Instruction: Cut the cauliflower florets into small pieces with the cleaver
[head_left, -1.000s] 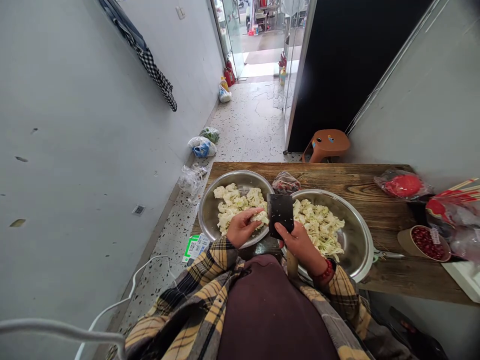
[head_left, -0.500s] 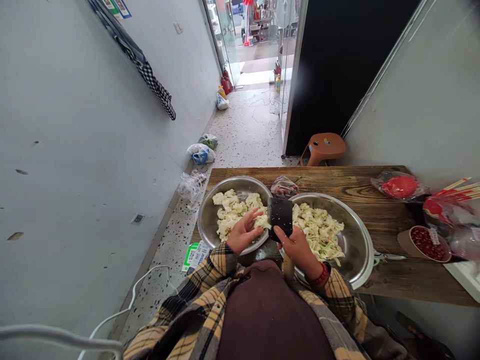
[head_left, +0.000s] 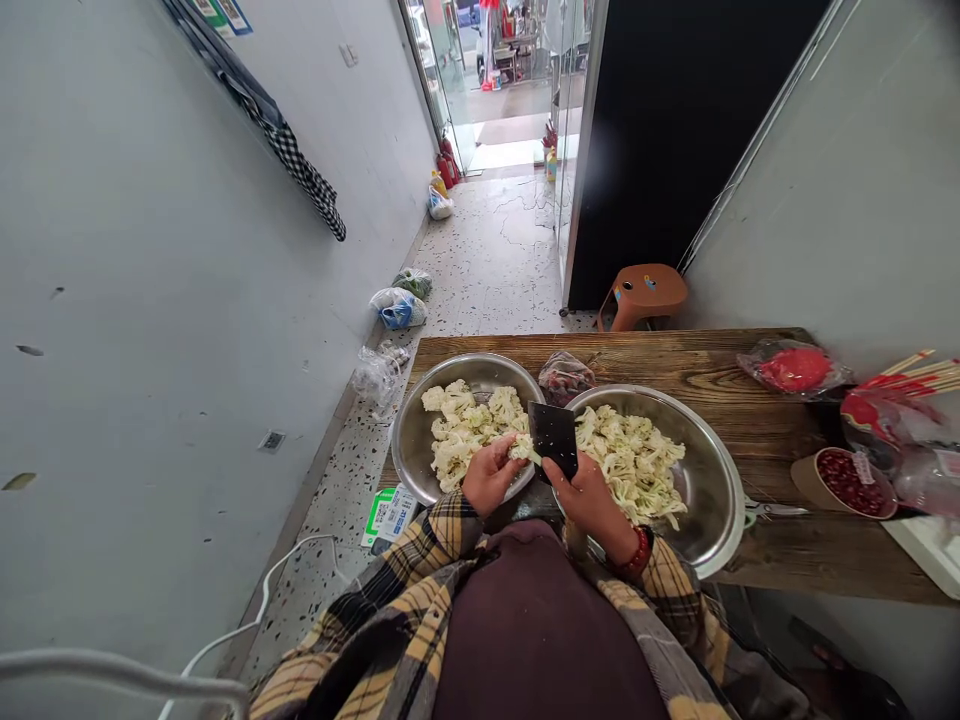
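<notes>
My left hand is closed on a small cauliflower floret, its stem pointing right. A dark cleaver with white crumbs on its blade is gripped in my right hand, with the thumb on the lower part of the blade beside the floret's stem. Both hands are over the gap between two steel bowls. The left steel bowl holds larger cauliflower pieces. In the right steel bowl lies a heap of cut cauliflower. The cleaver's handle is mostly hidden.
On the wooden table are a bagged dark item behind the bowls, scissors, a tub of red beans or seeds and a red bagged item. An orange stool stands beyond the table; bags line the left wall.
The fingers of my left hand have closed in around the floret. The cleaver blade has tilted and dropped slightly, staying beside the stem. The whole view has shifted a little.
</notes>
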